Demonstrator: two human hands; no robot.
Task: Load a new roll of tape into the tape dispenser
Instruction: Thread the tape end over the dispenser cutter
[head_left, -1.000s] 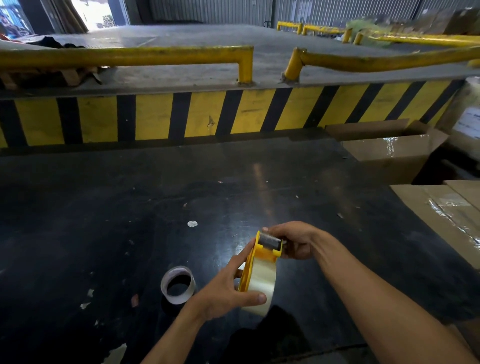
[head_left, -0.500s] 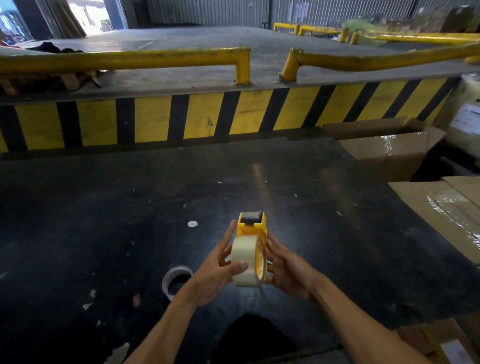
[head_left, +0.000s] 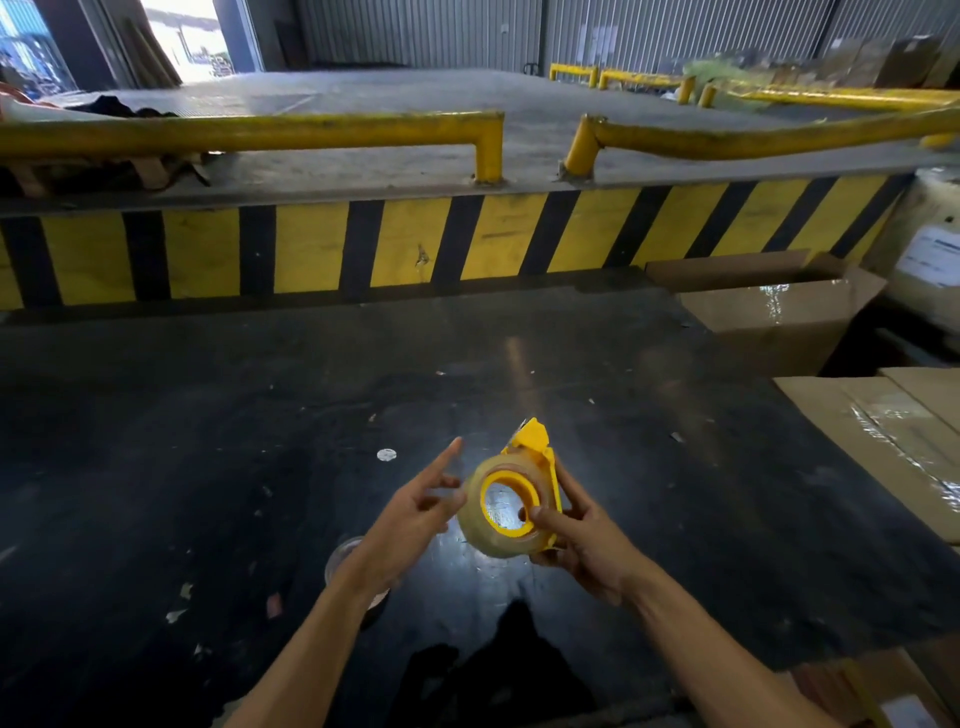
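A yellow tape dispenser is held above the black table, its open side turned toward me. A clear roll of tape sits on its yellow hub. My right hand grips the dispenser from the right, with the thumb on the hub's rim. My left hand is just left of the roll, fingers spread and index finger pointing up; its fingertips are near the roll's edge, holding nothing. A nearly spent tape core lies on the table, mostly hidden behind my left wrist.
A yellow-and-black striped barrier runs along the table's far edge. An open cardboard box stands at the right rear, and flat taped cartons lie along the right edge. Small paper scraps dot the table.
The dispenser has been turned so its open side and hub face me. My left hand has let go of the roll and opened. My right hand now holds the dispenser alone.
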